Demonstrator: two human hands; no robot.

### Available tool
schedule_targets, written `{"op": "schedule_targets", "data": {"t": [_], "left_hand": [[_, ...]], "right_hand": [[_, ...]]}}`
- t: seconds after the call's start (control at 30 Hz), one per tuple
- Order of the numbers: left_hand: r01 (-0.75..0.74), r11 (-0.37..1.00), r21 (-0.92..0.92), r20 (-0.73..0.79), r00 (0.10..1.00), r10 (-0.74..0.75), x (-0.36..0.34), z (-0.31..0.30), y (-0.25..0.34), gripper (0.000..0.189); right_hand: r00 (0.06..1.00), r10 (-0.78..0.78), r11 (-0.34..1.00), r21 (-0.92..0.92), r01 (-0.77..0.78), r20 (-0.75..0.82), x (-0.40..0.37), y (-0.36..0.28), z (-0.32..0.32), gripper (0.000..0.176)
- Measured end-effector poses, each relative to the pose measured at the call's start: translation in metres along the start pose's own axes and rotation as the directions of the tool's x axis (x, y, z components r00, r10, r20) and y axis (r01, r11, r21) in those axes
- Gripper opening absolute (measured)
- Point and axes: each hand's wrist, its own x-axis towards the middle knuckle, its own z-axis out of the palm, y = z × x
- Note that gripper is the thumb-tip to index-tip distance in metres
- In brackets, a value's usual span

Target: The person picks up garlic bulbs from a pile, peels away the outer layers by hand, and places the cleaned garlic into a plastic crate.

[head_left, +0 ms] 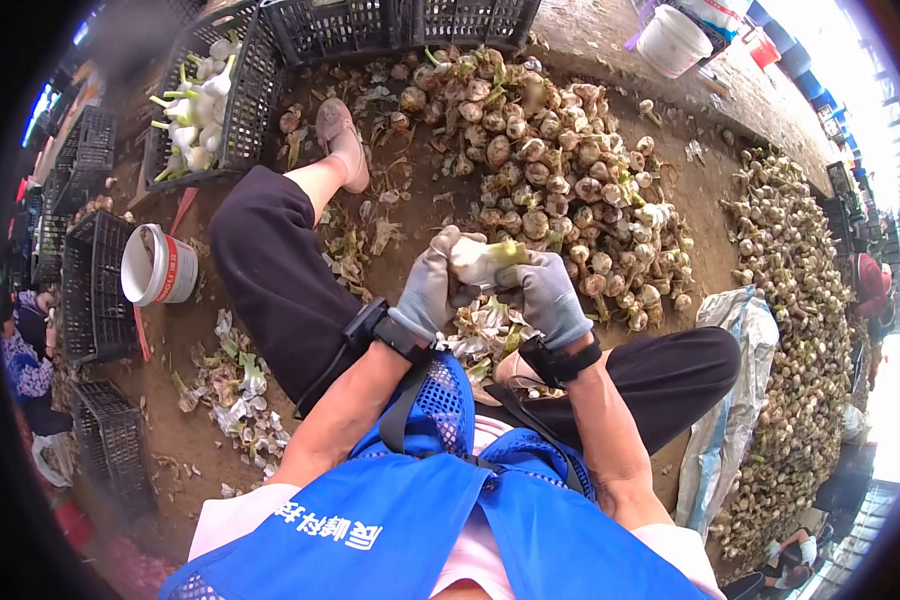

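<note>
A pale, peeled-looking garlic bulb with a short greenish stem is held between my two gloved hands, above my lap. My left hand has its fingers wrapped round the bulb's left end. On the stem side, the fingers of my right hand are closed on the same bulb. Just beyond them lies a large heap of unpeeled garlic with brownish skins. Loose white and green peelings lie on the ground below my hands.
A black crate with white garlic stands at the upper left, near a white bucket. More peelings lie at left. A white sack and a long garlic pile are at right. People sit at far left.
</note>
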Motion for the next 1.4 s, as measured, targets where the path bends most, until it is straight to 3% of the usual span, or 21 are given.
{"op": "schedule_targets", "data": {"t": [0.03, 0.1, 0.17, 0.2, 0.27, 0.37, 0.4, 0.63, 0.77, 0.83, 0.9, 0.93, 0.97, 1.0, 1.1, 1.13, 1.17, 1.23, 1.27, 1.3, 1.4], "left_hand": [[0.004, 1.0, -0.001, -0.003, 1.0, -0.004, 0.006, -0.01, -0.003, 0.043], [0.351, 0.92, -0.176, 0.213, 0.926, -0.313, 0.026, -0.032, -0.01, 0.047], [0.242, 0.97, 0.004, 0.127, 0.962, -0.241, 0.022, -0.019, -0.009, 0.044], [-0.017, 0.979, 0.204, 0.009, 1.0, 0.015, 0.031, -0.027, -0.019, 0.039], [-0.422, 0.76, 0.495, 0.093, 0.895, 0.436, 0.025, -0.013, -0.028, 0.043], [-0.405, 0.515, 0.755, 0.169, 0.88, 0.443, 0.014, -0.007, -0.028, 0.063], [-0.183, 0.854, 0.486, 0.035, 0.981, 0.19, 0.013, -0.006, -0.02, 0.067], [-0.242, 0.78, 0.577, 0.235, 0.964, 0.125, 0.001, 0.017, 0.006, 0.063], [-0.158, 0.925, 0.346, 0.21, 0.974, 0.087, 0.008, 0.005, -0.004, 0.034], [-0.104, 0.962, 0.254, 0.165, 0.984, 0.063, 0.01, 0.001, -0.004, 0.029], [0.147, 0.96, -0.237, 0.346, 0.936, -0.058, 0.013, -0.005, 0.003, 0.032], [0.094, 0.959, -0.266, 0.287, 0.958, -0.014, 0.011, -0.001, 0.006, 0.038], [0.092, 0.959, -0.269, 0.285, 0.958, -0.012, 0.009, 0.002, 0.011, 0.038], [0.075, 0.958, -0.278, 0.284, 0.959, 0.008, 0.005, 0.005, 0.015, 0.04], [0.027, 0.964, -0.264, 0.3, 0.952, 0.056, 0.006, 0.009, 0.016, 0.043], [-0.087, 0.995, -0.041, 0.25, 0.964, 0.095, 0.007, 0.007, 0.016, 0.041], [-0.191, 0.963, 0.188, 0.205, 0.967, 0.151, 0.01, 0.002, 0.015, 0.039], [-0.05, 0.999, 0.004, 0.268, 0.962, 0.047, 0.022, -0.022, 0.014, 0.034], [-0.114, 0.988, 0.102, 0.296, 0.952, 0.079, 0.021, -0.025, 0.015, 0.033], [-0.143, 0.975, 0.169, 0.274, 0.957, 0.093, 0.015, -0.014, 0.017, 0.033], [-0.161, 0.951, 0.263, 0.224, 0.969, 0.102, 0.007, 0.006, 0.012, 0.032]], "right_hand": [[1.0, 0.005, 1.0, 0.003, -0.005, -0.001, -0.001, 0.002, -0.003, 0.021], [0.998, 0.059, 0.993, 0.096, -0.062, 0.038, 0.001, 0.005, -0.01, 0.021], [0.997, 0.072, 0.996, 0.047, -0.07, -0.028, 0.002, 0.015, -0.017, 0.022], [0.993, 0.056, 0.996, 0.071, -0.048, -0.108, 0.002, 0.022, -0.018, 0.022], [0.974, 0.036, 0.992, 0.129, -0.008, -0.223, 0.004, 0.027, -0.012, 0.022], [0.986, -0.043, 0.999, 0.016, 0.046, -0.16, 0.003, 0.033, 0.006, 0.022], [0.993, 0.031, 0.997, 0.08, -0.021, -0.117, -0.004, 0.03, 0.008, 0.023], [0.999, 0.018, 0.982, 0.188, -0.009, -0.046, -0.018, 0.019, 0.004, 0.021], [0.998, -0.066, 0.995, 0.073, 0.065, 0.013, -0.026, 0.009, 0.004, 0.024], [0.938, -0.342, 0.899, -0.271, 0.344, 0.059, -0.028, 0.0, -0.001, 0.019], [0.881, -0.461, 0.767, -0.451, 0.457, 0.11, -0.029, -0.004, -0.012, 0.019], [0.948, -0.317, 0.948, 0.012, 0.317, 0.022, -0.031, -0.004, -0.018, 0.02], [0.99, -0.138, 0.87, 0.481, 0.114, 0.016, -0.031, -0.003, -0.024, 0.024], [0.997, -0.079, 0.84, 0.538, 0.071, -0.009, -0.026, -0.003, -0.03, 0.03], [1.0, -0.008, 0.957, -0.291, 0.01, 0.006, -0.004, 0.042, -0.062, 0.03], [0.999, 0.025, 0.545, -0.838, 0.018, 0.038, 0.006, 0.059, -0.062, 0.03], [0.991, -0.121, 0.095, -0.994, -0.049, -0.06, 0.0, 0.067, -0.05, 0.033], [0.928, -0.373, 0.54, -0.816, 0.206, -0.012, 0.008, 0.08, -0.054, 0.043], [0.972, -0.184, 0.861, -0.501, 0.089, -0.144, 0.003, 0.052, -0.038, 0.039], [0.98, 0.048, 0.995, -0.079, -0.065, -0.194, -0.005, 0.013, -0.017, 0.036], [0.98, 0.054, 0.998, -0.026, -0.06, -0.189, -0.001, 0.0, 0.005, 0.03]]}}
